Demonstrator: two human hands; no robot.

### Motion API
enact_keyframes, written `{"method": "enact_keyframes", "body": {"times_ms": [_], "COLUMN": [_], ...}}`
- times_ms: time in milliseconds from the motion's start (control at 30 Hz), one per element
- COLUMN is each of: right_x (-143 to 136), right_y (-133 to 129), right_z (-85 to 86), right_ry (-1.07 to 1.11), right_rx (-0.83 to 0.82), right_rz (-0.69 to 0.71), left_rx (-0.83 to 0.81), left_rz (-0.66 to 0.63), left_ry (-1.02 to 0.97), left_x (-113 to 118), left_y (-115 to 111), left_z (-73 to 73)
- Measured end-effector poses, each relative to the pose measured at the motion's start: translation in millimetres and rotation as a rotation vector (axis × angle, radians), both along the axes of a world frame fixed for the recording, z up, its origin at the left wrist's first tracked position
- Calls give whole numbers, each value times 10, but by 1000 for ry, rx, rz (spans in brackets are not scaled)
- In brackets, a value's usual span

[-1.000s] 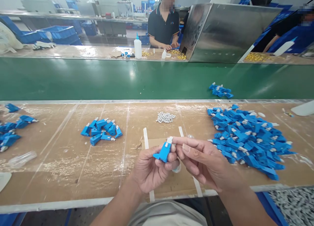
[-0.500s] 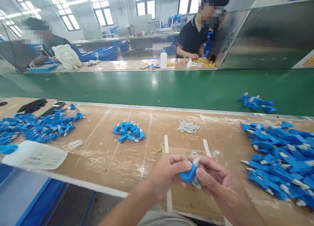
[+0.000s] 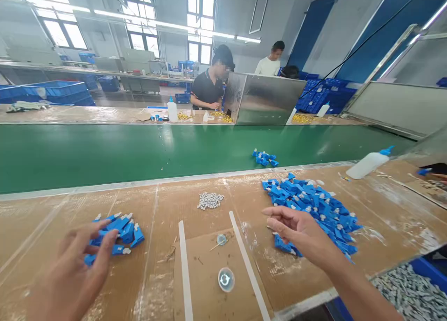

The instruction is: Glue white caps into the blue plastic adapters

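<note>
My left hand (image 3: 78,265) reaches over a small cluster of blue plastic pieces with white tips (image 3: 127,232). Its thumb and fingers are apart, slightly blurred, with nothing visible between them. Over the near left side of a large heap of similar blue pieces (image 3: 314,200) hovers my right hand (image 3: 296,228), fingers stretched out and parted from the thumb. No piece shows in it. Between the hands, a small clear round cup (image 3: 226,280) stands on a cardboard sheet (image 3: 200,265) edged by white tape strips. Beyond it lies a smaller clear round item with a thin stick (image 3: 221,239).
Small grey pellets (image 3: 210,200) lie in a pile at the middle. A green conveyor belt (image 3: 122,149) crosses behind, carrying several blue pieces (image 3: 265,158). A white bottle (image 3: 370,165) lies at the right. Across the belt, a person (image 3: 209,86) works near a metal panel (image 3: 267,97).
Both hands held a blue piece together over the cardboard. Now they are apart, left over the small cluster, right over the large heap. My view has turned to the right.
</note>
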State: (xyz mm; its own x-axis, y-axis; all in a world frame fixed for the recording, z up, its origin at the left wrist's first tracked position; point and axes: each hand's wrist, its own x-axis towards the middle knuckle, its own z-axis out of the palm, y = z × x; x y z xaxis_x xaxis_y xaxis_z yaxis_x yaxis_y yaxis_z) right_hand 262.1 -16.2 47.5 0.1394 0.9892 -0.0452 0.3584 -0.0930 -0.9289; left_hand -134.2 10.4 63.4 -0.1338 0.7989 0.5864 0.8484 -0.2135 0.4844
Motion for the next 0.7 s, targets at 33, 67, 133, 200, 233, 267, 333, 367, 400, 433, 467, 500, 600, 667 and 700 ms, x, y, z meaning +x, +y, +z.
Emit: {"method": "enact_keyframes", "body": {"times_ms": [33,67,133,200,233,267,333,367,400,433,467,500,600,667,700], "right_x": [103,221,488,764,884,983,1095,1108,1097,1069,1032,995,921,897,877], "right_y": [2,7,45,153,238,342,582,704,818,920,1005,1074,1187,1186,1159], "right_z": [41,85,163,192,181,153,56,-7,-73,-139,-201,-256,-340,-316,-282], "right_ry": [-50,-112,-320,-621,-777,-875,-975,-1002,-1034,-1065,-1093,-1118,-1159,-1156,-1146], "right_rx": [17,29,54,80,88,83,58,40,23,5,-15,-33,-77,-74,-55], "right_rz": [-26,-46,-92,-137,-149,-142,-84,-41,-1,35,64,83,105,94,79], "left_rx": [-11,-21,-15,-10,-13,-21,-30,-32,-41,-53,-70,-94,-175,-203,-214], "left_rz": [-23,-80,-253,-407,-452,-485,-544,-573,-598,-622,-643,-662,-700,-675,-660], "left_ry": [15,25,38,40,35,25,-16,-44,-76,-111,-143,-172,-259,-358,-415], "left_x": [11,13,3,10,33,70,183,252,321,387,446,499,625,704,747], "left_y": [92,160,211,185,162,141,114,107,101,93,82,64,-23,-97,-132], "left_z": [-84,-172,-327,-419,-438,-441,-420,-404,-389,-376,-365,-358,-340,-327,-319]}}
